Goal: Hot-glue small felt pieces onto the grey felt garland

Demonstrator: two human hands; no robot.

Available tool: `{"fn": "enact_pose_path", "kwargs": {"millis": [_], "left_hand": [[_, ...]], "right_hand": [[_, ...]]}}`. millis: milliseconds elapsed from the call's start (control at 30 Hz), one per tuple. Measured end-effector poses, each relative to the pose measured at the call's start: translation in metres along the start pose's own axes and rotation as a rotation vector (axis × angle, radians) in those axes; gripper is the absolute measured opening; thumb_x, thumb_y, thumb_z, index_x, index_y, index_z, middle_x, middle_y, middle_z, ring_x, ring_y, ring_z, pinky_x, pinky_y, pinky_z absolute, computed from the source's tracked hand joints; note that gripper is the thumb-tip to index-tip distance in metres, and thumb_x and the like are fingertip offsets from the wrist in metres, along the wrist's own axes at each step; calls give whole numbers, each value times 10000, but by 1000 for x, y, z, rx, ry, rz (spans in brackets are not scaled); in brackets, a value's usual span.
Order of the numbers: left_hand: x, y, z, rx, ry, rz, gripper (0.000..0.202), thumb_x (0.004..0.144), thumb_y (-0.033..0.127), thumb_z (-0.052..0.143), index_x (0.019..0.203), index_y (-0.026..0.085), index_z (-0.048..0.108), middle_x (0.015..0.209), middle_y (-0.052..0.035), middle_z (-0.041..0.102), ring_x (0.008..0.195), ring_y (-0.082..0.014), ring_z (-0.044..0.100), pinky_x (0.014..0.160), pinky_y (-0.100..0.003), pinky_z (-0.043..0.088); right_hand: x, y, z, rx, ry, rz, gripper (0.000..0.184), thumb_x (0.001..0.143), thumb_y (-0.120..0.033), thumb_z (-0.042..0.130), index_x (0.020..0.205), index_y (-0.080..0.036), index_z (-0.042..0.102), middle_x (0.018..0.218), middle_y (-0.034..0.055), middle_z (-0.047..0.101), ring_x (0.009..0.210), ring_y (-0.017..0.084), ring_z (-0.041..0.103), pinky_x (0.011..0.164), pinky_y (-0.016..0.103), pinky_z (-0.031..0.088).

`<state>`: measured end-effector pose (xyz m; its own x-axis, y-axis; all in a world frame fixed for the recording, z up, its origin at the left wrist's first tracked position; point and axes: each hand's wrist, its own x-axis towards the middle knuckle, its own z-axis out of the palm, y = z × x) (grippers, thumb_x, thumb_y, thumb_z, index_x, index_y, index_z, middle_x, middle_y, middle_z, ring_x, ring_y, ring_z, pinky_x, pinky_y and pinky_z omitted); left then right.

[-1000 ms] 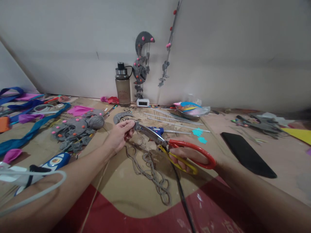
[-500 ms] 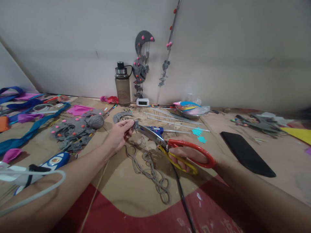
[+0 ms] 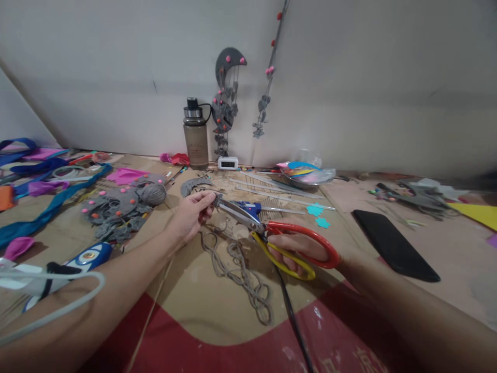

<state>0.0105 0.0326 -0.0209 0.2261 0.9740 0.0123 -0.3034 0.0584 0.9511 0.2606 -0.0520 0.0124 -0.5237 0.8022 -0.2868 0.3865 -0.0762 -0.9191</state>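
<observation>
My right hand (image 3: pixel 297 247) grips large scissors (image 3: pixel 272 235) by their red and yellow handles. The steel blades point left toward my left hand (image 3: pixel 193 215), and their tips meet its fingertips. My left hand is pinched on a small grey piece joined to grey yarn (image 3: pixel 236 269), which trails in loops over the cardboard below both hands. A blue glue gun (image 3: pixel 248 208) lies just behind the blades.
Grey felt shapes with pink dots and a yarn ball (image 3: pixel 154 194) lie left. A bottle (image 3: pixel 195 135), a small clock (image 3: pixel 228 163), a metal bowl (image 3: pixel 306 176), a black flat object (image 3: pixel 394 252) and a black cable (image 3: pixel 293 316) surround the work spot.
The scissors and my right hand have shifted slightly left and up toward my left hand. My left hand has stayed in place with its pinch.
</observation>
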Motion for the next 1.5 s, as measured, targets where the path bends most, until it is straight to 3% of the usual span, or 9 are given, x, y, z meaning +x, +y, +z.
{"fn": "enact_pose_path", "kwargs": {"millis": [133, 700, 933, 1133, 1300, 1500], "left_hand": [[1, 0, 1, -14, 2, -8, 259, 632, 343, 781, 735, 138, 658, 498, 31, 492, 429, -39, 391, 388, -144, 232], [1, -1, -2, -1, -3, 33, 225, 645, 323, 770, 719, 138, 665, 485, 26, 499, 439, -43, 398, 410, -155, 244], [-1, 1, 0, 3, -2, 23, 253, 651, 341, 769, 693, 130, 637, 509, 26, 511, 437, -38, 406, 403, -147, 267], [6, -4, -6, -94, 96, 0, 277, 614, 312, 797, 742, 131, 631, 550, 24, 551, 469, -46, 474, 398, -136, 308], [8, -3, -6, -146, 144, 2, 287, 594, 225, 802, 815, 130, 645, 585, 19, 581, 509, -53, 518, 428, -129, 364], [4, 1, -2, -135, 114, -6, 271, 616, 194, 776, 804, 137, 591, 594, 26, 581, 503, -65, 543, 428, -146, 386]], "right_hand": [[3, 9, 4, 21, 1, 44, 402, 849, -532, 466, 659, -182, 517, 464, -28, 508, 374, 85, 485, 333, 180, 375], [4, 4, 5, -7, -43, -2, 399, 898, -451, 428, 650, -152, 520, 431, -40, 490, 336, 52, 433, 352, 144, 374], [5, 4, 5, -65, -2, 60, 346, 876, -397, 440, 620, -170, 490, 430, -45, 467, 322, 66, 409, 322, 168, 343], [-1, -6, 4, -236, -19, -118, 229, 789, -343, 570, 926, -181, 658, 570, -45, 519, 472, 68, 411, 434, 179, 301], [2, -10, 3, -345, 150, -154, 345, 751, -323, 602, 1071, -212, 667, 676, -17, 580, 551, 90, 444, 493, 206, 321], [0, -12, -6, -458, 554, -84, 424, 781, -417, 567, 1140, -203, 637, 537, -21, 517, 446, 103, 387, 435, 234, 251]]}}
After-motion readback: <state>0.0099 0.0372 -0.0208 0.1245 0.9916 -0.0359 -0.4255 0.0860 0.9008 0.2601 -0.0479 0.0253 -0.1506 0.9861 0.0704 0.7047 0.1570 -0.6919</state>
